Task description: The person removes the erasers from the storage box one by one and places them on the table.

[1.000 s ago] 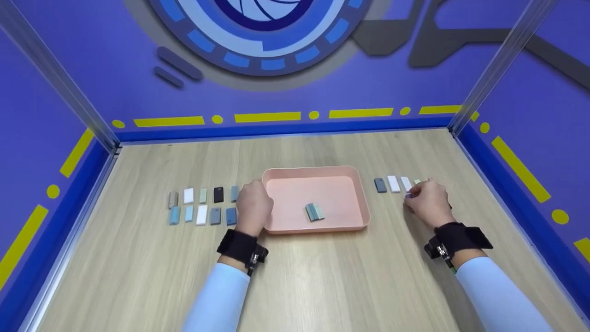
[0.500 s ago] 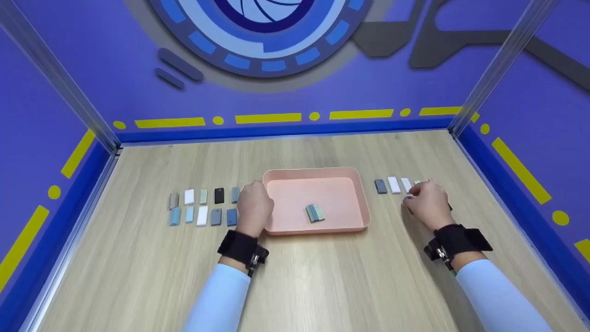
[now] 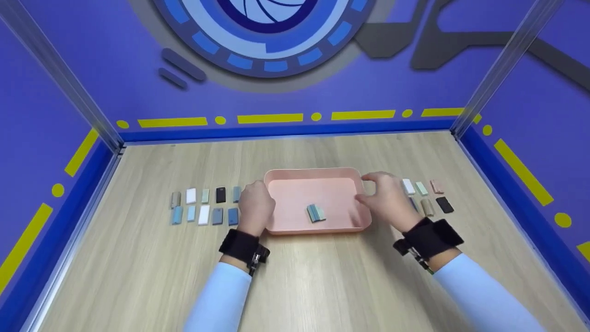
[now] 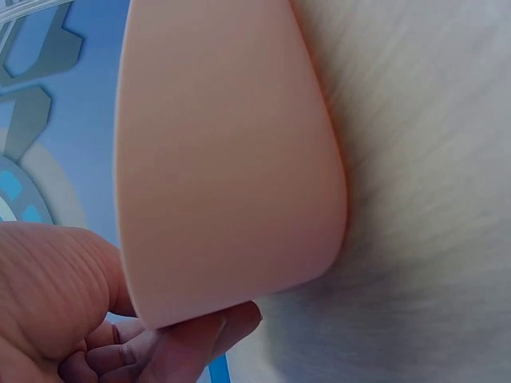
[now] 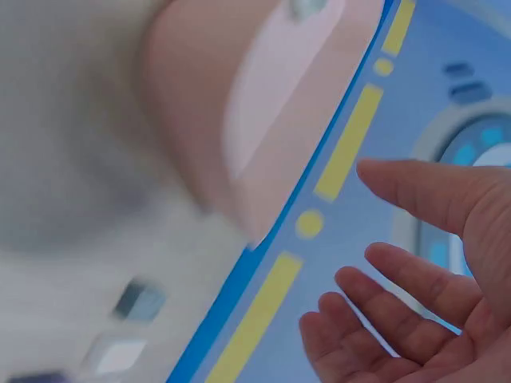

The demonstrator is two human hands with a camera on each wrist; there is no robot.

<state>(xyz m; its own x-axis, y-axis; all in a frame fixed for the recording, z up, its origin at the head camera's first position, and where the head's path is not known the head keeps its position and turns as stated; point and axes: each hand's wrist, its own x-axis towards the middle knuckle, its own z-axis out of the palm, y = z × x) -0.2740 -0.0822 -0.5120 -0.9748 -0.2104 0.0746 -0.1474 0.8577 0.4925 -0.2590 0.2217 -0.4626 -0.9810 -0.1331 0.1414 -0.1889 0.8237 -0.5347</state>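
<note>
A shallow pink tray (image 3: 318, 229) stands on the table. My left hand (image 3: 255, 203) grips its left wall; the left wrist view shows the thumb and curled fingers (image 4: 180, 351) around the tray's edge. My right hand (image 3: 391, 202) hovers at the tray's right rim with thumb and fingers spread, holding nothing. In the right wrist view these spread fingers (image 5: 399, 311) appear apart from the tray. Inside the tray lie a teal block (image 3: 313, 213) and a pale green block (image 3: 321, 212), side by side.
Left of the tray, small flat blocks lie in two rows, among them a black one (image 3: 221, 194) and a white one (image 3: 203, 215). More lie to the right, including a pink block (image 3: 437, 186) and a black block (image 3: 445, 204). My right hand hides some. Blue walls (image 3: 295, 101) enclose the table.
My right hand has left the right-hand blocks and moved left to the tray, its fingers now spread. My left hand stays on the tray's left wall.
</note>
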